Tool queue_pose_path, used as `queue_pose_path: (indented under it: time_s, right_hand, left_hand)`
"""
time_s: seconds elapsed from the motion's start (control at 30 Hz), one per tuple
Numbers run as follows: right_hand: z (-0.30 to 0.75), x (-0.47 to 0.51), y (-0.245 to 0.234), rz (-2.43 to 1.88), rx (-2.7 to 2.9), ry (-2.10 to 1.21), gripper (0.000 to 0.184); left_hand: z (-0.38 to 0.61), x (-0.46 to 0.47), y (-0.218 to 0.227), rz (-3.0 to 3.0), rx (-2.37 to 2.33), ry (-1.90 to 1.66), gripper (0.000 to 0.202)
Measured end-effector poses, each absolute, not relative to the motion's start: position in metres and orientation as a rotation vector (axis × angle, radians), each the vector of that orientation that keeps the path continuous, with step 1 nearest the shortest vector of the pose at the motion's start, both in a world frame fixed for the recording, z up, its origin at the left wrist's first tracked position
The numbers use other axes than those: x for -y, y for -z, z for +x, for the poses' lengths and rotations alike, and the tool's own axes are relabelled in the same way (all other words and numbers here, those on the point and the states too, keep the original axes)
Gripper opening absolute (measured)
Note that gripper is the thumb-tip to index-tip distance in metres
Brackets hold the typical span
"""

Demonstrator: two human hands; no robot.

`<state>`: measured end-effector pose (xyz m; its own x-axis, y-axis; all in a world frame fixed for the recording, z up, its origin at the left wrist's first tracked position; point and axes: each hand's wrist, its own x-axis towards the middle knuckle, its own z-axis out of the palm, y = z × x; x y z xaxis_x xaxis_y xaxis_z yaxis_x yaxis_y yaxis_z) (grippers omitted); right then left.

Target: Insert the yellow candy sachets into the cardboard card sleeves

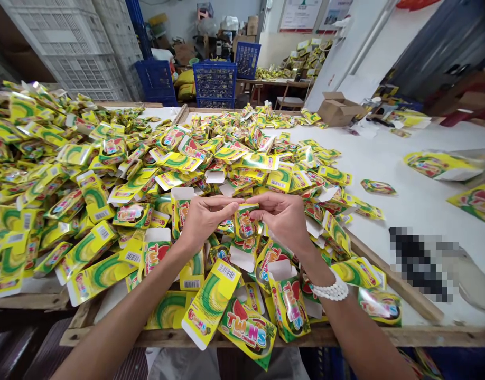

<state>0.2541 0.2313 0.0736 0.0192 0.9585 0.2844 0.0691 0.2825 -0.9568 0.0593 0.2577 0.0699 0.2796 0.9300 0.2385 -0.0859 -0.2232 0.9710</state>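
Creasing is the main risk with the small carton [245,224] held just between your hands: it is thin, glossy printed card in yellow, green and red, and a hard pinch could kink a panel or tear a tab. Your right hand [280,217] has it by the upper part, thumb and fingers closed in a pinch. Your left hand [208,219] reaches in with its fingers [226,205] nearly straight and close together, their tips at the carton's other side; you cannot tell from this view whether that hand grips or only touches. Beneath both hands lies a loose heap of flat cartons [211,301], their slick coated faces and open white flaps overlapping at all angles, so a brush of your forearm could set them sliding. Nearest your body, some of them ride over the wooden rail [266,336] at the edge of the table [401,211], where a small slump could drop them off. Your white beaded bracelet [328,289] sits on the right wrist, just above those raised flaps, and could catch one. Well beyond your left hand, a deeper pile [48,174] banks up, loose and shiny, and it could spill toward your hands if disturbed.
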Motion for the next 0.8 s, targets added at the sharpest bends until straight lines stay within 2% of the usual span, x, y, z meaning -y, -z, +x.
queue_pose_path:
  time_s: [0.33,0.8]
  right_hand:
    - [0.2573,-0.2334,-0.0732,-1.113,1.267,-0.974,0.028]
    - [0.2541,-0.2341,-0.0719,-1.121,1.228,-0.96,0.027]
  left_hand:
    - [0.0633,-0.2531,-0.0675,1.815,-0.738,-1.389,0.011]
    - [0.0599,-0.2565,-0.0672,2.075,-0.69,-1.389,0.01]
